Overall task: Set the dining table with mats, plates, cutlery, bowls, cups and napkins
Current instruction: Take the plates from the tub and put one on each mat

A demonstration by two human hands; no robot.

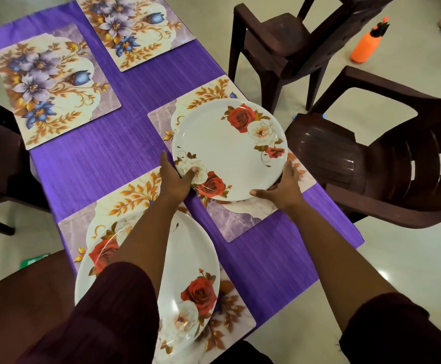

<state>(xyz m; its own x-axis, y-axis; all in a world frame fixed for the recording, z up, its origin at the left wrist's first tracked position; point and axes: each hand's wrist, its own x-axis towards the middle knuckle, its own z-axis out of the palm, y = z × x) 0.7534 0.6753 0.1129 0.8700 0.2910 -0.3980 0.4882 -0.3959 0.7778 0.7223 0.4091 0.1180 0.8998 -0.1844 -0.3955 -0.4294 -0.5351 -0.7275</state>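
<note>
We see the table point(124, 153), covered by a purple cloth and flanked by dark brown chairs point(387, 164). Four floral mats lie on it; the two far mats point(53, 85) are bare. The near mat point(135, 195) carries a rose-patterned plate point(187, 258). A second rose plate point(229, 151) sits over the right-side mat point(237, 219). Our left hand point(174, 177) grips its near-left rim, thumb on top. Our right hand point(283, 187) grips its near-right rim. An orange spray bottle point(366, 44) stands on the floor.
</note>
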